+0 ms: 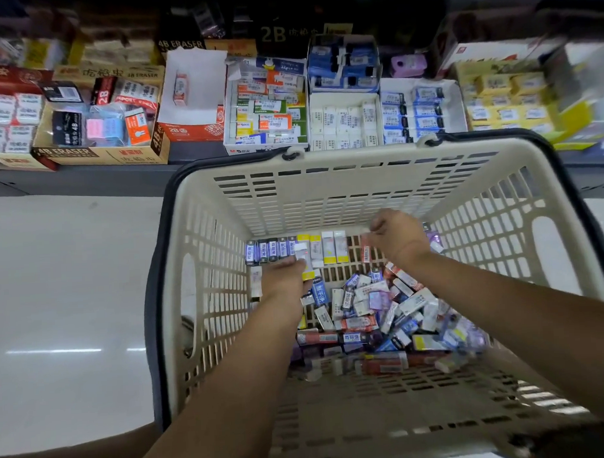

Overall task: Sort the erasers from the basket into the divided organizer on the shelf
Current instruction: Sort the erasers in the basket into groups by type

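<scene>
A cream plastic basket (361,189) with a dark rim fills the middle of the head view. A loose heap of wrapped erasers (382,315) lies on its floor, and a neat row of erasers (294,249) stands along its far wall. My left hand (285,280) reaches down inside and holds a white and yellow eraser (307,263) near that row. My right hand (397,239) is deeper in, to the right, and pinches a red-sleeved eraser (365,249). The divided organizer (344,117) on the shelf behind the basket holds sorted erasers.
Cardboard display boxes of 4B erasers (98,126) and a half-empty red and white box (190,95) stand on the shelf to the left. Yellow boxes (505,98) stand at the right. Pale floor (67,305) lies left of the basket.
</scene>
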{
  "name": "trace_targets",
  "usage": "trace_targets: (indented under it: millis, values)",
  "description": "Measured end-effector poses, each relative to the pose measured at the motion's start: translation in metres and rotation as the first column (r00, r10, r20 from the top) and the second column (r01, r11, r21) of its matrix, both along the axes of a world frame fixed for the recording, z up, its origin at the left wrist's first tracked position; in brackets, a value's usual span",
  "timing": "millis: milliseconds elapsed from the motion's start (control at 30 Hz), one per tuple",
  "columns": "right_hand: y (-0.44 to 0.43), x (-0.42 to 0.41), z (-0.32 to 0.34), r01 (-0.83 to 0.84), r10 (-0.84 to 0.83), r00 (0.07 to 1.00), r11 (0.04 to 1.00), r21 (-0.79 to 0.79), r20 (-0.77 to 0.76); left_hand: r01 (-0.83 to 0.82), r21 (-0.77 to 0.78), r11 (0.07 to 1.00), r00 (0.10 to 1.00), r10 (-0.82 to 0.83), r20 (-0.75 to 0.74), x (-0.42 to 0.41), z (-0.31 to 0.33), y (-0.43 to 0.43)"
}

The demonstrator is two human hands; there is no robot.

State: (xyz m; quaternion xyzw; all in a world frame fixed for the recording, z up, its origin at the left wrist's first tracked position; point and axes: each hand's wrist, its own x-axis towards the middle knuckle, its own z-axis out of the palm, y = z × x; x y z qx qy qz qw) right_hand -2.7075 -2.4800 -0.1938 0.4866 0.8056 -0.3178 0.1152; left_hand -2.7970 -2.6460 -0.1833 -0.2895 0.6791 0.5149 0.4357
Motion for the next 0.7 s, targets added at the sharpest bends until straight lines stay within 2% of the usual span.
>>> trace_targets:
  millis: [67, 133, 267, 533, 633, 700]
  values:
    - [0.002, 0.009, -0.004, -0.060, 0.049, 0.990, 0.995, 0.077, 0.133, 0.027, -0.005, 1.000, 1.000, -0.027, 0.001, 0.004, 0.001, 0.005]
    - [-0.004, 0.008, -0.010, -0.093, 0.073, 0.982, 0.990, 0.107, 0.174, 0.048, -0.027, 0.999, 0.999, -0.048, -0.008, 0.005, 0.000, 0.007]
    - [-0.021, -0.001, -0.023, -0.110, 0.095, 0.987, 0.988, 0.105, 0.132, 0.063, -0.038, 0.997, 0.998, -0.064, -0.027, 0.003, -0.004, 0.002]
    - [0.001, 0.019, -0.023, 0.140, -0.145, 0.986, 0.988, -0.066, -0.084, 0.254, 0.055, 0.966, 0.959, -0.244, -0.142, 0.021, -0.005, 0.041]
    - [0.008, 0.025, -0.023, 0.122, -0.133, 0.985, 0.988, -0.093, -0.113, 0.285, 0.023, 0.958, 0.945, -0.277, -0.172, 0.023, -0.015, 0.052]
    - [0.013, 0.028, -0.020, 0.041, -0.040, 0.998, 0.999, 0.012, -0.055, 0.304, -0.029, 0.952, 0.927, -0.303, -0.223, 0.022, -0.021, 0.054]
